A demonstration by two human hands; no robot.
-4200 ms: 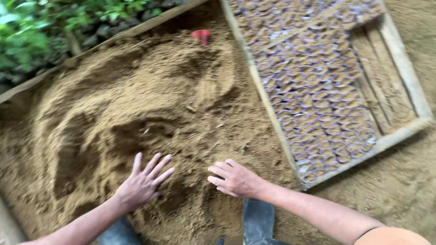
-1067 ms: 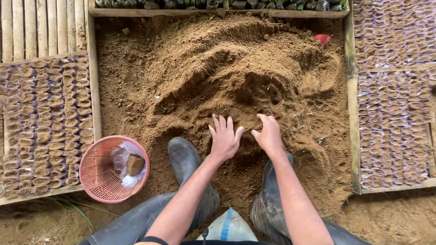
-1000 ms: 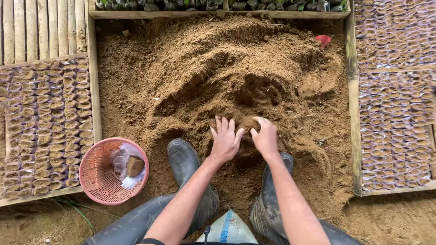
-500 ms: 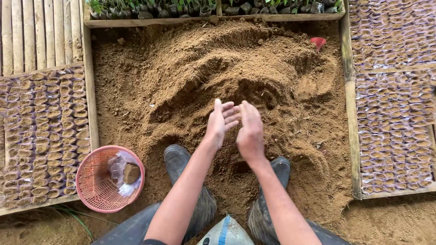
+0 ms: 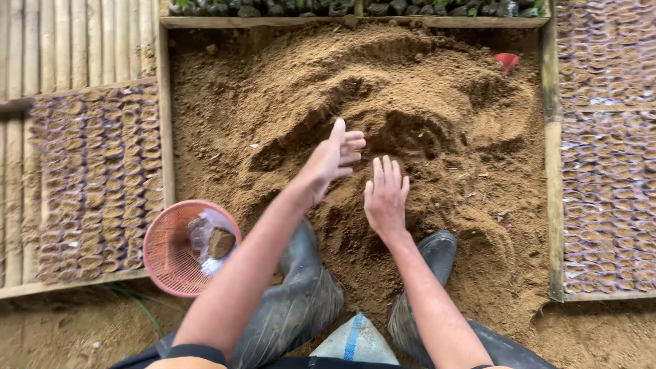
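Hands parted since before, left hand [image 5: 335, 158] and right hand [image 5: 385, 198] open above soil [image 5: 437, 89]

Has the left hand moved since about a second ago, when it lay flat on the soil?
Yes. The left hand has lifted off the soil heap and turned edge-on with fingers spread, apart from the right hand, which hovers palm-down just above the soil near the boots.

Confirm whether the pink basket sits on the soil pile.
No, the pink basket rests beside the left boot, off the soil pile.
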